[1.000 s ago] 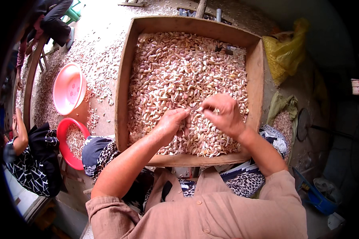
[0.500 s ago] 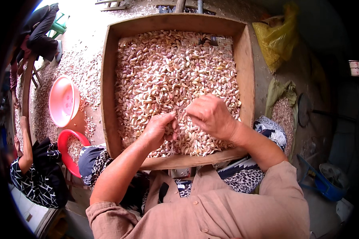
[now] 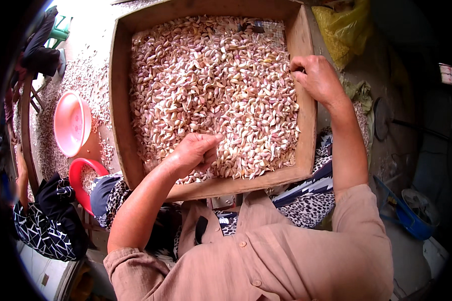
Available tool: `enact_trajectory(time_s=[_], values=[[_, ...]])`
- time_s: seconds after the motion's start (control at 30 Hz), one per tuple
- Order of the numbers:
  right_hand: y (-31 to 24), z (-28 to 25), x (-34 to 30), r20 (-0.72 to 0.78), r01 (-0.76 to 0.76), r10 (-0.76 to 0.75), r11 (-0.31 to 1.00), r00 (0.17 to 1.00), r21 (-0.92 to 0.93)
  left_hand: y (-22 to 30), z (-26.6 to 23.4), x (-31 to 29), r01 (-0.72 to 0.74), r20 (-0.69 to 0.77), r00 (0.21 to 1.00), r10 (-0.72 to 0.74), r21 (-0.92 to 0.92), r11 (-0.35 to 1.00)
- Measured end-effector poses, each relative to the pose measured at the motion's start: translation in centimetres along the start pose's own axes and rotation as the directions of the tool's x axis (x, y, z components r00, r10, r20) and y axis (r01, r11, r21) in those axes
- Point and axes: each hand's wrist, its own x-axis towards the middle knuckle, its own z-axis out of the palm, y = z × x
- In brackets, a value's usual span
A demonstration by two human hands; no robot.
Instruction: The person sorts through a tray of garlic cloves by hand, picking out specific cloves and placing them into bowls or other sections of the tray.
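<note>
Across the wooden tray, garlic cloves are spread beneath the nearer left hand, its grip pinched, contents indiscernible.

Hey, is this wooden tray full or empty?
The wooden tray is partly full: garlic cloves cover most of its floor, but its walls rise above them and bare mesh shows near the far right corner.

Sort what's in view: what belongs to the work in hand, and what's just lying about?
In the work:
garlic cloves
wooden tray around them
left hand, over the cloves
right hand, at the tray's right wall

Apparently lying about:
pink basin
red basin (possibly related: loose pieces inside)
yellow bag
green stool
</note>
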Motion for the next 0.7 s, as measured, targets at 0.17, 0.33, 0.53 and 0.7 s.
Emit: enact_trajectory(time_s=[0.17, 0.33, 0.53, 0.7], values=[[0.3, 0.2, 0.1, 0.048, 0.031, -0.034, 0.998, 0.998, 0.055, -1.1, 0.7, -0.4, 0.08, 0.103, 0.989, -0.105, 0.223, 0.972], [0.5, 0.6, 0.3, 0.139, 0.052, -0.059, 0.997, 0.989, 0.052, -1.4, 0.6, -0.2, 0.064, 0.132, 0.986, -0.099, 0.248, 0.967], [-0.2, 2.1, 0.6, 0.182, 0.011, -0.016, 1.0, 0.983, 0.025, -1.0, 0.2, -0.3, 0.088, 0.117, 0.987, -0.109, 0.169, 0.982], [1.2, 5.3, 1.1, 0.17, 0.156, -0.144, 0.986, 0.975, -0.06, -0.4, 0.5, -0.5, 0.088, 0.078, 0.991, -0.106, 0.207, 0.974]])
